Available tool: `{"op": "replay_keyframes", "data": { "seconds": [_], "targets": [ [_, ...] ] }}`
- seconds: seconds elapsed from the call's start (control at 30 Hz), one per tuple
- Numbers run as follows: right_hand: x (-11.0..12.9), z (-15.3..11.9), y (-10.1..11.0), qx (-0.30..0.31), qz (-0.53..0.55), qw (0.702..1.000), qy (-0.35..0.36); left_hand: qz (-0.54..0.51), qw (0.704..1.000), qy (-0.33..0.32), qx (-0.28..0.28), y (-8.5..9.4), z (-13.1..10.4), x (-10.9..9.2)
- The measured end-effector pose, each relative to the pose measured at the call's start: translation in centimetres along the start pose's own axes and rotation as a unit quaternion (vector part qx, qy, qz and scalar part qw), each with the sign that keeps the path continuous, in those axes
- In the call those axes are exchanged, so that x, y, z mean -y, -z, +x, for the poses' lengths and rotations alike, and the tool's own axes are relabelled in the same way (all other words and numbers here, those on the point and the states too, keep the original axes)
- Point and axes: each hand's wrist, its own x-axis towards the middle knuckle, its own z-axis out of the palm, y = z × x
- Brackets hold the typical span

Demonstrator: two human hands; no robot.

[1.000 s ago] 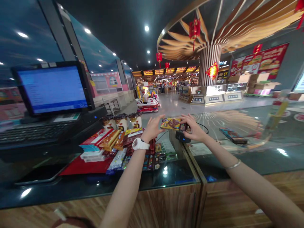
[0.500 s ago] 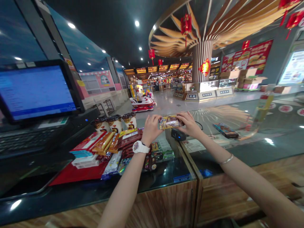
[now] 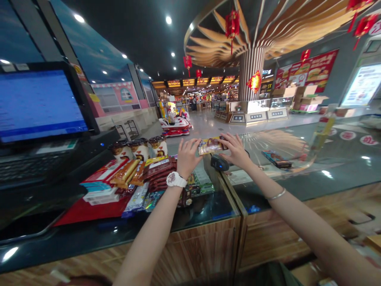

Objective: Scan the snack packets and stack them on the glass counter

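Between both hands I hold a small brown-and-yellow snack packet (image 3: 210, 145) by its two ends, above the glass counter. My left hand (image 3: 189, 157), with a white watch at the wrist, is closed on the packet's left end. My right hand (image 3: 235, 149), below it a silver bangle, pinches the right end. Just under the packet and beside my right hand sits a black barcode scanner (image 3: 219, 162) with a blue light. Left of my left hand lies a pile of wrapped snack bars (image 3: 159, 172), among them brown and golden wrappers (image 3: 126, 173).
Several lidded cups (image 3: 139, 150) stand behind the pile, and red boxes (image 3: 102, 174) are stacked at its left. A monitor (image 3: 41, 105) and keyboard (image 3: 26, 165) occupy the far left. On the right counter lies a dark blue packet (image 3: 276, 158). A counter seam (image 3: 233, 194) runs towards me.
The view has shifted slightly, so the scene sits a little further left and higher. Both hands still hold the packet, which now tilts a little, its right end higher.
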Motion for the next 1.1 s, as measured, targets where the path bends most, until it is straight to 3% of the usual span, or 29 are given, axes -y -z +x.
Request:
{"op": "replay_keyframes", "data": {
  "seconds": [0.33, 0.6, 0.93, 1.1],
  "targets": [
    [0.79, -0.65, -0.43, -0.064, -0.026, 0.998, 0.009, -0.022, 1.0, 0.003, 0.0, -0.03, 0.21, 0.18],
    [0.7, -0.5, -0.01, -0.085, -0.017, 0.996, -0.032, -0.026, 1.0, -0.015, -0.009, 0.61, 0.22, -0.41],
    [0.39, -0.51, -0.54, -0.103, -0.033, 0.993, 0.037, -0.03, 0.999, -0.031, -0.014, 0.53, 0.21, -0.33],
    [0.32, -0.67, -0.65, -0.095, -0.021, 0.995, 0.035, -0.038, 0.999, -0.031, -0.003, 0.64, 0.19, -0.37]
  ]
}}
